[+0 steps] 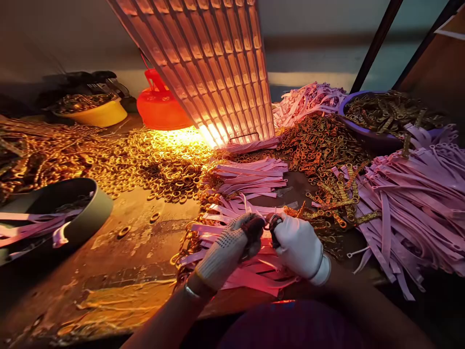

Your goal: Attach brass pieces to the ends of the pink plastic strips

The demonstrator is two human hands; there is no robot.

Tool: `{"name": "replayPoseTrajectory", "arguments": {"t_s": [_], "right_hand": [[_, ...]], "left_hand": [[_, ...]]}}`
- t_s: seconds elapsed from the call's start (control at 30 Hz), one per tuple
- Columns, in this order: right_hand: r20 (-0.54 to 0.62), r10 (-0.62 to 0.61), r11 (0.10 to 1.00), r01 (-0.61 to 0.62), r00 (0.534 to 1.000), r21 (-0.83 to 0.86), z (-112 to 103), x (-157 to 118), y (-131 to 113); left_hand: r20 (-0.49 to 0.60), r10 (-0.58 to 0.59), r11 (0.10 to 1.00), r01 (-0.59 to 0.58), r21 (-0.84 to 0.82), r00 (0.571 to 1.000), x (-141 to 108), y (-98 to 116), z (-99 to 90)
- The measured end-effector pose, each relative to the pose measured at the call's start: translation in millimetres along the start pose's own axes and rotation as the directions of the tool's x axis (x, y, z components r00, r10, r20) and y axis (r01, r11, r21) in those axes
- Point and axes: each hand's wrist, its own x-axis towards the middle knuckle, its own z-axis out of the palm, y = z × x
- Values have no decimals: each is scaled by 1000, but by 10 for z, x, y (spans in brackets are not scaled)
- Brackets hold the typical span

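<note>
Pink straps (250, 278) with gold rings at their left ends lie in rows under my hands. My left hand (232, 245), in a dotted work glove with dark fingertips, is closed around something too small to make out. Close to its right, my right hand (298, 245), in a white glove, has its fingers pressed together on a dark tool or part whose shape is mostly hidden. Between the two hands, the fingertips almost meet over a small dark ring-like piece. A short gold chain (302, 209) shows just behind my right hand.
Gold rings (174, 169) are heaped under a red lamp (163, 104). A ribbed panel (218, 63) leans behind. Pink straps (425, 194) and a purple basin (358, 131) lie right, a dark green bowl (98, 203) left, a yellow bowl (98, 114) at the back.
</note>
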Motion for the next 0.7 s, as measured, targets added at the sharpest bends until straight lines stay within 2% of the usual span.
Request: {"name": "replayPoseTrajectory", "arguments": {"t_s": [0.13, 0.2, 0.27, 0.33, 0.4, 0.43, 0.5, 0.53, 0.6, 0.7], "right_hand": [[-63, 9, 989, -18, 998, -150, -18, -61, -63], [-58, 24, 982, -34, 998, -184, -29, -70, -75], [-18, 14, 984, -17, 1000, -177, -37, -79, -66], [35, -22, 993, 26, 999, -112, -40, -95, -42], [68, -39, 999, 41, 997, -29, -37, -112, -21], [76, -31, 1000, 32, 997, -1, -34, -119, -16], [87, 5, 1000, -6, 996, 18, -30, -128, -20], [96, 25, 1000, -27, 995, 14, -31, -130, -26], [120, 35, 999, -37, 992, 20, -44, -133, -39], [152, -13, 997, 2, 988, 74, -89, -133, -32]], "left_hand": [[16, 17, 998, -18, 59, 1000, -82, 29, 50], [21, 20, 996, -22, 90, 1000, -125, 44, 76], [14, 82, 969, -83, 233, 997, -146, 34, 74], [21, 234, 860, -217, 463, 972, -136, -4, 38], [89, 376, 682, -341, 647, 922, -104, -59, -17], [138, 405, 611, -380, 695, 904, -83, -86, -46], [211, 391, 555, -412, 723, 896, -43, -127, -95], [231, 365, 564, -412, 716, 902, -29, -137, -113], [227, 292, 644, -367, 671, 929, -18, -139, -133], [125, 176, 805, -216, 552, 976, -44, -137, -123]]}}
